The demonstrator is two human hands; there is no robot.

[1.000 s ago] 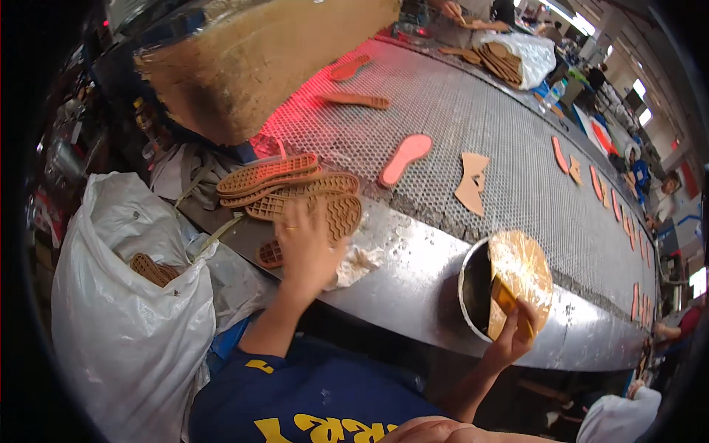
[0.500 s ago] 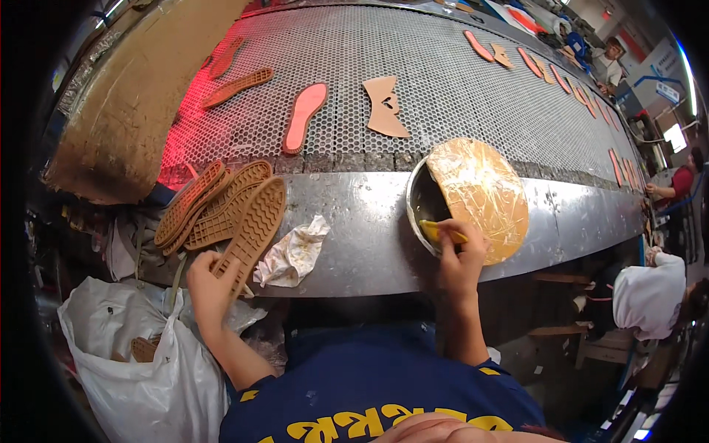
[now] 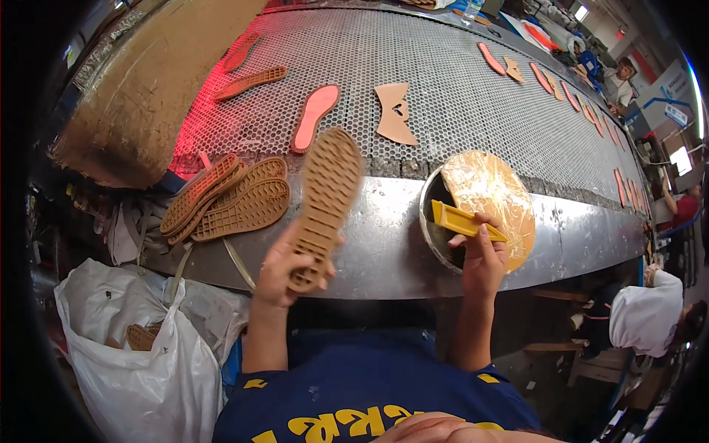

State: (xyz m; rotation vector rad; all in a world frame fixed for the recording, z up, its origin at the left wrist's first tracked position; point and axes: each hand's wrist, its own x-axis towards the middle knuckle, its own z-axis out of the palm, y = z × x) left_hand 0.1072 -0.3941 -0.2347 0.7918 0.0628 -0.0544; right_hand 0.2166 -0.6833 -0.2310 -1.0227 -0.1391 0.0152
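At eight o'clock we had a white plastic sack [image 3: 148, 384], brown soles [image 3: 140, 337] showing in its mouth; at ten stood a scuffed brown panel [image 3: 140, 88]. Around nine, a pile of brown shoe outsoles [image 3: 244, 207] overlapped on the metal ledge [image 3: 384, 244]. Our left hand [image 3: 282, 267], at eight, had its fingers closed on the narrow end of a single ridged outsole [image 3: 330, 181], held up and slightly blurred, its broad end tilted between twelve and one. Beyond, on the metal mesh bed [image 3: 354, 66], we saw a pink-topped sole [image 3: 316, 114] at eleven and a tan cutout piece [image 3: 390, 122] past twelve. Toward three sat a round pot [image 3: 426, 214]. Our right hand [image 3: 484, 255], just past three, pinched a flat yellow tool [image 3: 458, 219] between thumb and fingers, its wide end over the pot's opening, which a brown disc-shaped lid [image 3: 487, 177] partly covered. Between one and three, more pink soles [image 3: 491, 59] lay along the mesh.
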